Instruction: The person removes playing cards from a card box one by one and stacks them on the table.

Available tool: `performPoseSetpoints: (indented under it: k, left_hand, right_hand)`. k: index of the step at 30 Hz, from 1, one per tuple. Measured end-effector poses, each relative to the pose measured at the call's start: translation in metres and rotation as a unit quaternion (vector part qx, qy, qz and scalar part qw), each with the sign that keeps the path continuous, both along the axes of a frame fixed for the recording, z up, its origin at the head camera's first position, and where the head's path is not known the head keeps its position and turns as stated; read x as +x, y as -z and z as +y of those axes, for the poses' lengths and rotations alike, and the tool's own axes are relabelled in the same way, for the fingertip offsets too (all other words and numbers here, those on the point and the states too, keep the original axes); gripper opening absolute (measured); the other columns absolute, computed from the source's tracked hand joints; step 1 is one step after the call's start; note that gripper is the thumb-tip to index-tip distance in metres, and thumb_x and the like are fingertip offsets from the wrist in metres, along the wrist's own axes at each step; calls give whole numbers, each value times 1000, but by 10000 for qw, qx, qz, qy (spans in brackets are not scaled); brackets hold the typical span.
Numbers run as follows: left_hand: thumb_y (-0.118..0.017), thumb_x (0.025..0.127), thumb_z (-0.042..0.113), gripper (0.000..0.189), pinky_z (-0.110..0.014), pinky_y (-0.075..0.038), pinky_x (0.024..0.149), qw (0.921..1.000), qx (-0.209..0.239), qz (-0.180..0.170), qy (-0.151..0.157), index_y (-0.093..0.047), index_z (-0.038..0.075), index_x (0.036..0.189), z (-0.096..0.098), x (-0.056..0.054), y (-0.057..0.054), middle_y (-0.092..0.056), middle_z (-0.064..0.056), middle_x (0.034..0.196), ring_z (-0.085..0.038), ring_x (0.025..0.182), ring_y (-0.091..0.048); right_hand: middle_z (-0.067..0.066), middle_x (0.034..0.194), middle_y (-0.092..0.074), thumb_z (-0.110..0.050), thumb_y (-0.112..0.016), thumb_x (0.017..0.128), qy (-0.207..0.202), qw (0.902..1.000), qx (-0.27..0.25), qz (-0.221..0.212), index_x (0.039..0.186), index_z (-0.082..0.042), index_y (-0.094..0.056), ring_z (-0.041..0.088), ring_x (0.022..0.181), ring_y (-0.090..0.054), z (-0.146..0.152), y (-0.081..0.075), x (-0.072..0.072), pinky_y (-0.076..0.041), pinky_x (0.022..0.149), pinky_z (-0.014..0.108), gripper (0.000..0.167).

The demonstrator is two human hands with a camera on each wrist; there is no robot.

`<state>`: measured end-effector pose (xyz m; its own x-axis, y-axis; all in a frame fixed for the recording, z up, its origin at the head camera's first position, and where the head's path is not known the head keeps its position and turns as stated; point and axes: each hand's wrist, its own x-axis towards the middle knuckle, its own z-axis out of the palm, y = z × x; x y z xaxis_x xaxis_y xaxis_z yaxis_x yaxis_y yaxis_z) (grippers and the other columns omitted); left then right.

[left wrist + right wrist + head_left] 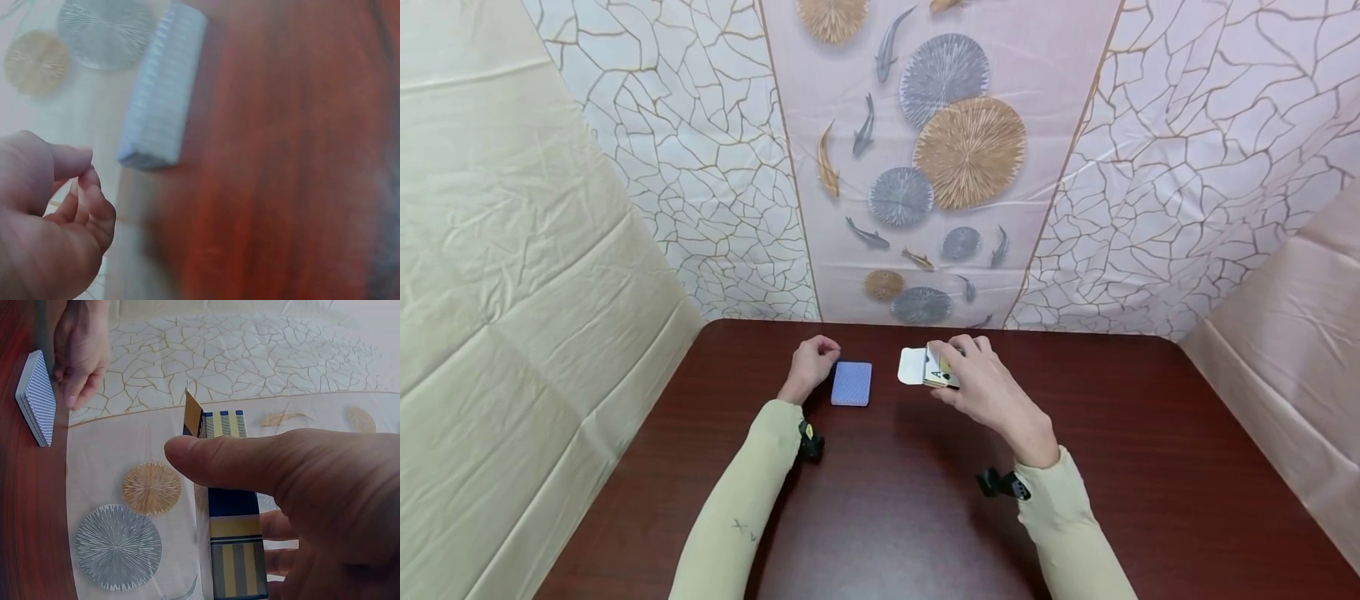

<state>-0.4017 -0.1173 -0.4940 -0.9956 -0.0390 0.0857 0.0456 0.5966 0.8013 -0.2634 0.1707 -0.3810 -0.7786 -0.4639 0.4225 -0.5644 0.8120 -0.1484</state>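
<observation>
A deck of blue-backed playing cards lies squared up, back upward, toward the far side of the table. Just left of it is my left hand, thumb and fingertips drawn together, nothing between them; the left wrist view has the deck apart from the fingertips. To the deck's right, my right hand grips a card box over the table. Its white end flap hangs out leftward, and an A with a spade shows beside it. In the right wrist view, my thumb lies across the box's blue-and-yellow striped side.
The dark reddish-brown table ends at a wall hanging with fish and round patterns. Pale cloth flanks the table on the left and right. A small black camera is worn on each wrist.
</observation>
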Motion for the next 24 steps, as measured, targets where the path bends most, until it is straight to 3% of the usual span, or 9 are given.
performPoseSetpoints:
  k: [3,8,16,21,24]
  left_hand:
    - [-63,95,18,10,-30,-47,73,9998,83,109,-133,-68,12,100,1,1,-10,-66,-6,94,-21,85,-59]
    - [-63,94,18,11,-31,-46,75,9993,218,273,-106,-68,11,101,6,6,-24,-65,-7,94,-22,86,-58]
    - [-60,95,20,14,-28,-45,71,9982,459,389,-16,-68,11,102,18,14,-34,-62,-5,89,-20,82,-57]
    - [-59,96,19,18,-26,-47,67,9953,817,522,13,-68,7,105,23,19,-40,-64,-7,88,-19,80,-63]
    - [-59,96,18,18,-25,-50,69,9912,1195,567,22,-67,5,106,26,24,-45,-65,-8,89,-25,83,-68]
  right_hand:
    - [16,117,-59,-22,-86,75,20,10000,-4,-15,126,-10,-58,32,98,-47,0,0,0,-43,79,42,59]
    - [16,119,-58,-22,-85,76,18,9999,21,-99,128,-10,-57,32,99,-47,-2,1,-1,-43,80,42,60]
    - [16,119,-58,-23,-85,76,109,9997,68,-210,129,-11,-56,32,100,-46,-2,1,0,-43,81,43,61]
    - [16,119,-58,-22,-85,76,83,9998,66,-156,129,-10,-57,32,99,-46,-2,0,0,-43,79,43,61]
    - [16,119,-58,-22,-85,76,74,9999,60,-138,129,-10,-57,32,99,-46,-2,0,0,-43,79,43,61]
